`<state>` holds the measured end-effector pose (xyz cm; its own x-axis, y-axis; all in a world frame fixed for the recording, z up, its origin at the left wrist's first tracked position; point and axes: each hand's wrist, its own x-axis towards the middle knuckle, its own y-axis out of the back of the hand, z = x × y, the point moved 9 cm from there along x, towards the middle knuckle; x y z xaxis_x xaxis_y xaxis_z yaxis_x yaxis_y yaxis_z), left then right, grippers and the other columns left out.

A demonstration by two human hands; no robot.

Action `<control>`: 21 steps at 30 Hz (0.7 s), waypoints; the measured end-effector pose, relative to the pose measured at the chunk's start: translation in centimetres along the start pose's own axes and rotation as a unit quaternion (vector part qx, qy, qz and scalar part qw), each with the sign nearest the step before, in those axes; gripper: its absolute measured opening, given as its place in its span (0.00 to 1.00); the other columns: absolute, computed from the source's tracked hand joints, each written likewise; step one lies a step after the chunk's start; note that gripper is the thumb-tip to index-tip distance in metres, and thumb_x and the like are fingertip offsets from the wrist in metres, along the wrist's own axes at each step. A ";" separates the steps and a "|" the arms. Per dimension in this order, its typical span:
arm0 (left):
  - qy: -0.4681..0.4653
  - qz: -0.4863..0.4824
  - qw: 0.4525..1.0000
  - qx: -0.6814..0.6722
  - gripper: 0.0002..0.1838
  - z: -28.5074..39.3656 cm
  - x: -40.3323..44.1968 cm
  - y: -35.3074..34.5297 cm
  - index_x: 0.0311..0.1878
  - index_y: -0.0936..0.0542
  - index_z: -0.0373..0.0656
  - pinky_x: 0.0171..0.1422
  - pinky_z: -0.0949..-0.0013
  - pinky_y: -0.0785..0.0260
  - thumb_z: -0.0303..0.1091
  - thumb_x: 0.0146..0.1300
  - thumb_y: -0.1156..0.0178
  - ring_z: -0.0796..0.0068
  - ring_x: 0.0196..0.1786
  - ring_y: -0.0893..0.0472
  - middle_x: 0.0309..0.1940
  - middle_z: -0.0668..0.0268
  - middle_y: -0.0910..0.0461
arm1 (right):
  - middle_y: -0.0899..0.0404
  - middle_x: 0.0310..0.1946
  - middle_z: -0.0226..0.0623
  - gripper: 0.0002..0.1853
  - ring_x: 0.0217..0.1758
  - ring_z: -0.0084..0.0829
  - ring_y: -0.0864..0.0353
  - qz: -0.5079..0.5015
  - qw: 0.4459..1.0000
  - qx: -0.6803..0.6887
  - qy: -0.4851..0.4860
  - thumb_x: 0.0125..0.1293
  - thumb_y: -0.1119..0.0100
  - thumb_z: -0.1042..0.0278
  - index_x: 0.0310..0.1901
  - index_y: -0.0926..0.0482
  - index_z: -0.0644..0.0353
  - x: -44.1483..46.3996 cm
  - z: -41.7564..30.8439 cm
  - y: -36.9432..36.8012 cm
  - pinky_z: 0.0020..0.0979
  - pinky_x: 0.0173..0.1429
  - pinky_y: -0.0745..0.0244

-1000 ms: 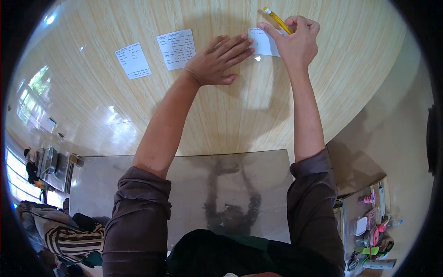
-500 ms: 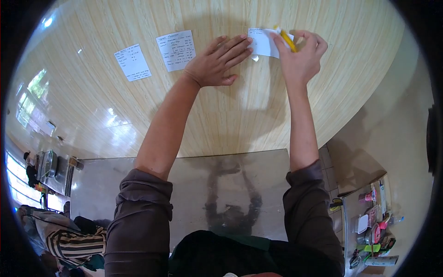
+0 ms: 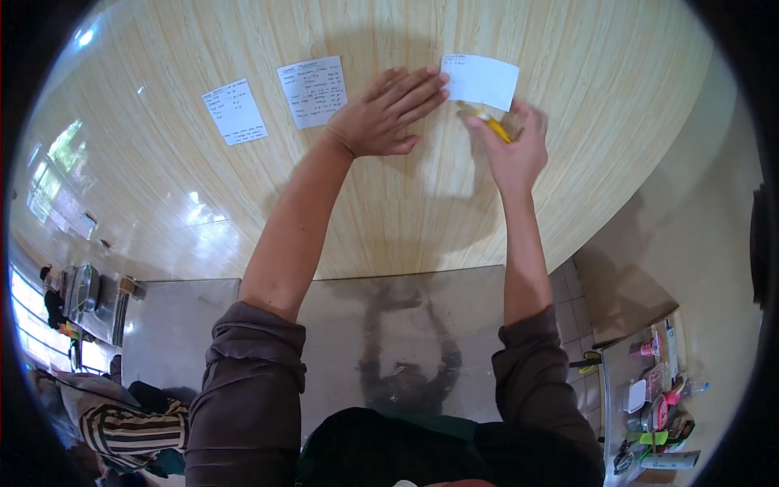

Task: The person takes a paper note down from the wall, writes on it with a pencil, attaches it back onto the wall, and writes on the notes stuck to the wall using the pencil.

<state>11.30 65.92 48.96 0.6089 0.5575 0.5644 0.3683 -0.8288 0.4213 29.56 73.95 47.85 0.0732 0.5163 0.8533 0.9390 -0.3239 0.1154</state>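
My left hand (image 3: 385,114) lies flat on the wood-grain surface, fingers stretched to the right. Its fingertips are at the left edge of a white paper (image 3: 483,81) with a few handwritten lines in its upper left corner. Just below that paper, my right hand (image 3: 519,146) pinches a yellow pen-like stick (image 3: 497,128) with a whitish end. The hand is slightly blurred, and its exact grip is partly hidden. To the left of my left hand is a paper (image 3: 312,91) densely covered in handwriting. Farther left is another handwritten paper (image 3: 235,112), tilted.
The pale wood-grain surface (image 3: 389,219) ends at a lower edge above a grey floor. A side table (image 3: 617,381) at the lower right carries tubs, scissors and several small items. A person in a striped garment (image 3: 134,430) is at the lower left, near a metal counter (image 3: 105,304).
My right hand has moved down and left off the right-hand paper with the yellow stick, so more of the paper shows. My left hand stays flat in nearly the same place.
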 end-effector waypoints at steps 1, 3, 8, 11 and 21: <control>-0.004 0.008 1.000 0.007 0.44 0.0 0.0 0.0 0.78 0.40 0.55 0.85 0.53 0.62 0.60 0.58 0.46 0.72 0.80 0.44 0.79 0.72 0.43 | 0.27 0.39 0.32 0.33 0.48 0.29 0.24 -0.037 0.987 0.118 -0.102 0.51 0.21 0.44 0.50 0.24 0.61 -0.6 3.0 -0.3 0.31 0.41 0.24; -0.014 0.021 1.000 0.017 0.45 0.3 -0.1 -0.1 0.78 0.41 0.55 0.86 0.53 0.64 0.60 0.58 0.46 0.72 0.81 0.45 0.80 0.72 0.44 | 0.31 0.27 0.27 0.24 0.37 0.24 0.27 -0.036 0.949 0.248 -0.191 0.59 0.26 0.46 0.38 0.22 0.61 -1.7 4.6 0.1 0.26 0.38 0.31; -0.007 0.007 1.000 0.010 0.44 0.3 -0.2 -0.3 0.78 0.41 0.55 0.86 0.53 0.63 0.60 0.59 0.47 0.71 0.81 0.44 0.80 0.72 0.44 | 0.44 0.18 0.22 0.33 0.24 0.19 0.45 -0.016 0.903 0.403 -0.148 0.73 0.52 0.35 0.18 0.37 0.54 -1.2 2.7 3.7 0.23 0.31 0.52; -0.007 0.013 1.000 0.015 0.43 0.3 -0.3 -0.3 0.78 0.40 0.54 0.86 0.53 0.62 0.60 0.60 0.47 0.70 0.80 0.43 0.79 0.72 0.44 | 0.48 0.18 0.24 0.36 0.23 0.21 0.53 -0.079 0.905 0.402 -0.113 0.73 0.66 0.28 0.16 0.47 0.51 -0.2 0.4 4.9 0.27 0.30 0.60; -0.016 0.030 0.999 0.021 0.39 0.4 -0.3 0.1 0.74 0.35 0.54 0.83 0.54 0.54 0.57 0.61 0.47 0.68 0.79 0.40 0.78 0.69 0.40 | 0.50 0.18 0.27 0.42 0.26 0.25 0.51 -0.106 0.823 0.534 -0.162 0.61 0.72 0.14 0.16 0.49 0.51 -0.1 -1.8 4.9 0.29 0.35 0.58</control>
<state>11.39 65.66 48.53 0.6530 0.5050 0.5644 0.3583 -0.8626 0.3573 33.54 70.83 49.26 -0.2068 0.7114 0.6716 0.6888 0.5934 -0.4164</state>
